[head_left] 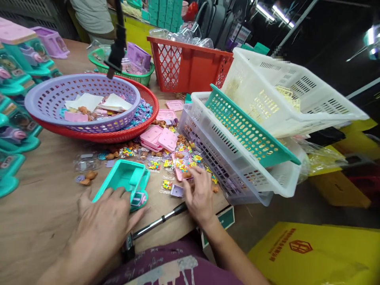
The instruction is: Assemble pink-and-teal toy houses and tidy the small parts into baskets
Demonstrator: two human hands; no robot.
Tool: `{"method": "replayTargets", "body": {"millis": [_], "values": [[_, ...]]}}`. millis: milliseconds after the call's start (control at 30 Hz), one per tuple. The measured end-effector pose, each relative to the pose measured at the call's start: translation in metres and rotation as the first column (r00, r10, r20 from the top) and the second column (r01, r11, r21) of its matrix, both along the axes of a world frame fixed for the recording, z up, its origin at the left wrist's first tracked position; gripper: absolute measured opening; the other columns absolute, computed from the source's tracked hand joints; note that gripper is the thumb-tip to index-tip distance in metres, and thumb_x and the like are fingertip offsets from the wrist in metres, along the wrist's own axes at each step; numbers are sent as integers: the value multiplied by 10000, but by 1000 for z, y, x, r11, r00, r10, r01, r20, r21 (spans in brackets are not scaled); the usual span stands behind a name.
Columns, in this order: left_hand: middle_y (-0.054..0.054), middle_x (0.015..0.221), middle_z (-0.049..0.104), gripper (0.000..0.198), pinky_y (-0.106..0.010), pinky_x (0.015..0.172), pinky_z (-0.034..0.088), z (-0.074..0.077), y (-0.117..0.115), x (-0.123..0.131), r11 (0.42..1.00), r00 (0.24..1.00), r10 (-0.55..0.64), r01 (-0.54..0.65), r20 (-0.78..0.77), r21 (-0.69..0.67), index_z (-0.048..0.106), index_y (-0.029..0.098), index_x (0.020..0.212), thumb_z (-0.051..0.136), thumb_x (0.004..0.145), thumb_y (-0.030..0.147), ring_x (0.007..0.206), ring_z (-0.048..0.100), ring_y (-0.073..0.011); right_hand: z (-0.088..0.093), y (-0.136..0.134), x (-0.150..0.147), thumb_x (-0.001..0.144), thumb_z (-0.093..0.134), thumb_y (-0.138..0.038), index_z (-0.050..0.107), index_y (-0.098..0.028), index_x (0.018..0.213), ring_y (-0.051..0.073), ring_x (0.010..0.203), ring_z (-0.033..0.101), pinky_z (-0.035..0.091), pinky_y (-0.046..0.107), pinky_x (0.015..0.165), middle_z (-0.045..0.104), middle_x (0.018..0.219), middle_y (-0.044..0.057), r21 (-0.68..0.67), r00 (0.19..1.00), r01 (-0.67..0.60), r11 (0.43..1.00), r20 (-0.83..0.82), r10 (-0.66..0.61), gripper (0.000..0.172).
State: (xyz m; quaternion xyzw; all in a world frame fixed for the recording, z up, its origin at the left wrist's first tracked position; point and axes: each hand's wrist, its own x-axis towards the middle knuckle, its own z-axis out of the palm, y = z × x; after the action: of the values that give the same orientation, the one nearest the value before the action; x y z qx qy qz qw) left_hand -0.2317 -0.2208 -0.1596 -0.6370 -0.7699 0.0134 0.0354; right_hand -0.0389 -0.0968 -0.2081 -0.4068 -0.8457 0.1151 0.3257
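My left hand lies over the near end of a teal plastic toy housing on the wooden table, fingers curled on its edge. My right hand reaches among small packets of coloured beads and a pink tray, fingertips pinched together on small pieces I cannot make out. A small lilac square part lies just left of that hand. A hammer lies between my hands at the table's near edge.
A lilac basket sits inside a red one. Stacked white and teal crates stand at right, a red crate behind. Teal toys line the left edge. Pink lids lie mid-table. A person stands at the far side.
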Motion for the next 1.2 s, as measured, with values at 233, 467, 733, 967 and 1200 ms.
{"method": "replayTargets", "body": {"millis": [233,467,733,967,1200], "values": [[-103,883,697,295,-578,913,379,5,13,4,993,998,46,-41,-45,110,608,176,921,422,952,403,848,650,-322,-13,-12,-5,940,549,-414,394,-214,1460,341,1414,290,317,573,1105,350,1542,146,-144,952,-195,970,211,223,578],[-113,852,692,294,-612,916,380,5,14,-1,994,990,96,-89,-100,68,591,184,837,396,954,369,866,657,-345,7,-3,8,946,562,-403,519,-246,1344,239,1296,462,419,413,1041,495,1436,97,-185,804,-544,819,164,571,430],[-114,868,700,249,-650,881,385,0,7,-17,984,983,178,-178,-35,21,577,200,861,393,934,351,862,651,-348,6,27,15,948,564,-259,625,-188,839,164,900,595,464,309,800,662,965,56,-156,847,-524,837,7,531,144],[-141,1070,650,175,-491,869,418,16,13,5,901,989,124,-146,80,408,581,167,1026,546,906,289,999,579,-325,9,36,-1,959,557,-261,615,-193,908,162,912,562,413,310,814,645,959,43,-206,815,-551,809,75,574,103],[-79,975,647,83,-367,747,432,7,31,21,917,924,-258,143,282,372,595,174,941,513,928,171,906,566,-223,12,37,5,959,528,-191,589,-193,920,173,973,561,299,403,967,667,995,29,-135,897,-427,894,57,437,72]]}}
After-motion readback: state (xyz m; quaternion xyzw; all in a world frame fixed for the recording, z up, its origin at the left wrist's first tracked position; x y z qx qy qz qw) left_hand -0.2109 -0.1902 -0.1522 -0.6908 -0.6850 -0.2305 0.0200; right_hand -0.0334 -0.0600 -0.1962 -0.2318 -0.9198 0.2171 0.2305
